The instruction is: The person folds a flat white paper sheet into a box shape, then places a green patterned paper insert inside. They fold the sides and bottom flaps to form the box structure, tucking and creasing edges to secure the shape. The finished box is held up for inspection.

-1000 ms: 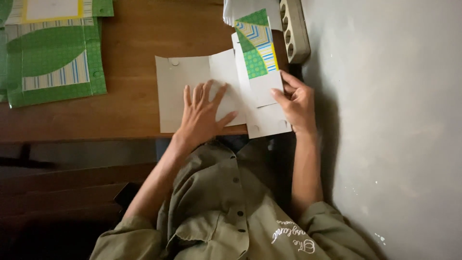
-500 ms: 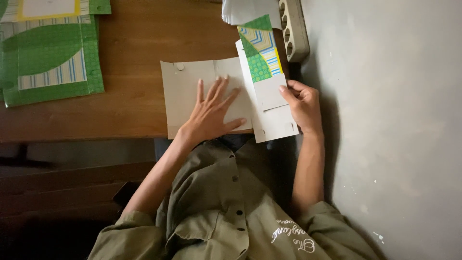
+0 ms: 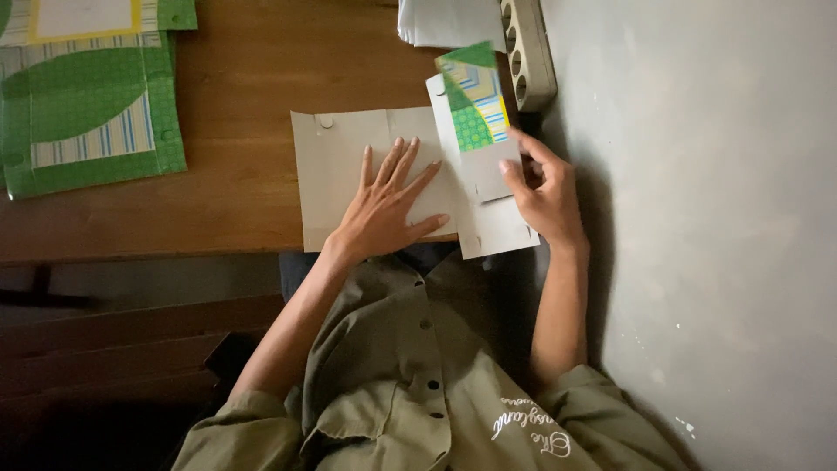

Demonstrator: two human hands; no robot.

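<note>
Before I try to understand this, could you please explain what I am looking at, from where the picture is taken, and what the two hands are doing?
There is no machine here. A person wears a camera on the head, and it looks down at their own arms, olive shirt and a wooden table.

The left hand lies flat, fingers spread, on a pale unfolded cardboard sheet at the table's near edge. The right hand pinches the edge of a folded flap of this same work; the flap's far end shows a green, blue and yellow pattern.

At the far left lies a flat sheet printed in green with stripes. At the top edge are a stack of white paper and a grey power strip. To the right is a grey surface; I cannot tell whether it is wall or floor.
</note>
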